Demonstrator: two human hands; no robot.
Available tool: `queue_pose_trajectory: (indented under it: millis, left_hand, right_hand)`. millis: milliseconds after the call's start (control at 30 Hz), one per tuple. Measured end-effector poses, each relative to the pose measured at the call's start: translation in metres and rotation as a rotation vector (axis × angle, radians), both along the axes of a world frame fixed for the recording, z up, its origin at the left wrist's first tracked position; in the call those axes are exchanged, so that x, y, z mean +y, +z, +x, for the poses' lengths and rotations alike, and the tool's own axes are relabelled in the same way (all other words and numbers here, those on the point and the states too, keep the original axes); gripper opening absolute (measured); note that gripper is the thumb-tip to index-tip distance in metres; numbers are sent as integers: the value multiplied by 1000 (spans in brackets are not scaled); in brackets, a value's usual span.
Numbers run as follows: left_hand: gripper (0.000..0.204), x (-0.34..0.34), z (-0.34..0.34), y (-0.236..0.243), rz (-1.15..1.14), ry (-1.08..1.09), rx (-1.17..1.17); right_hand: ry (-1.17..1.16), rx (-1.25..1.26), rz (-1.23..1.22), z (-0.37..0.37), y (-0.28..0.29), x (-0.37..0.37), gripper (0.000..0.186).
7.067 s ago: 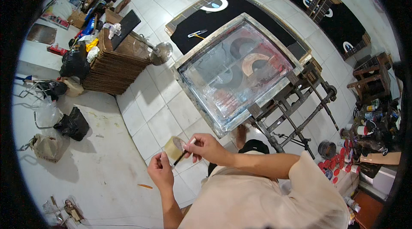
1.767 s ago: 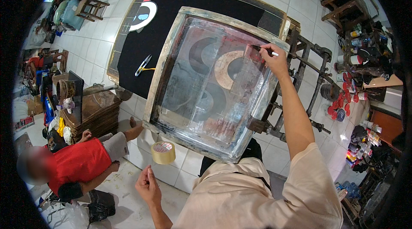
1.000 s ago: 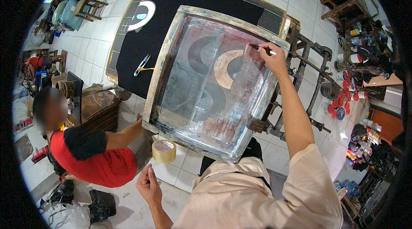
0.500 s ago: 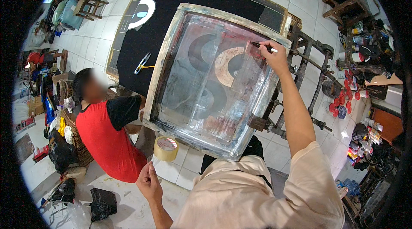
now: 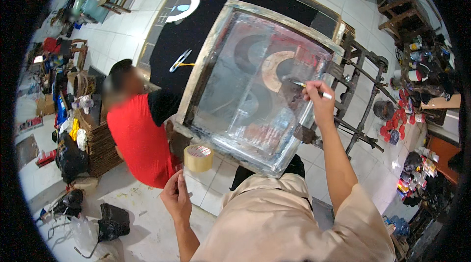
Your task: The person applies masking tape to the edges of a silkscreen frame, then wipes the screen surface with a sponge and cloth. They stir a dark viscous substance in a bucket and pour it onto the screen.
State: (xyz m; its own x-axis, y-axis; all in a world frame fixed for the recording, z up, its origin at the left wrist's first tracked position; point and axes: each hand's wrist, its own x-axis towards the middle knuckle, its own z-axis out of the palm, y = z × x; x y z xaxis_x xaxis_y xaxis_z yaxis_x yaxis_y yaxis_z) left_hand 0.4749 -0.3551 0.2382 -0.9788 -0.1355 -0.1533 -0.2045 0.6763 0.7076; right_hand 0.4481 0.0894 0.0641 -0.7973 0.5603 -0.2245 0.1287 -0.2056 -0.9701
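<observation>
A framed printing screen (image 5: pixel 230 110) with ring-shaped patterns in its mesh is tilted in front of me. My right hand (image 5: pixel 321 102) is closed around a slim pen-like tool (image 5: pixel 325 95) with a white end. Its thin front end points at the mesh beside the pale ring (image 5: pixel 271 68); whether it touches I cannot tell. Low on the left, my left hand (image 5: pixel 176 198) is closed, pinching the end of a roll of clear packing tape (image 5: pixel 198 159). The roll hangs just beyond its fingertips, near the frame's near left corner.
Scissors (image 5: pixel 180 60) with a yellow handle lie on the black cloth (image 5: pixel 167 51) behind the screen. A metal clamp frame (image 5: pixel 353 70) adjoins the screen's right side. A person in a red shirt (image 5: pixel 140 139) crouches at left. Wooden stools and red-lidded pots (image 5: pixel 400 114) stand around.
My right hand has moved nearer to me along the screen's right side, taking the tool from the far part of the mesh toward its middle. The whole view has shifted slightly.
</observation>
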Motion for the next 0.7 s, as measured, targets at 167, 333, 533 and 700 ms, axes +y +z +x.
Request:
queue_pose_trajectory:
  millis: [167,333,533,700]
  left_hand:
    - [22,-6,0,12,65,-61,6]
    - [22,-4,1,18,124,-151,69]
    - [26,-2,4,21,252,-140,-94]
    - [27,-2,4,19,355,-215,-80]
  right_hand:
    - [230,-29,-166,52,44,-90,14]
    - [333,13,-436,86,88,-143,13]
    - [507,80,-447,95,145,-183,13]
    - [539,88,-374,100,169,-210,12]
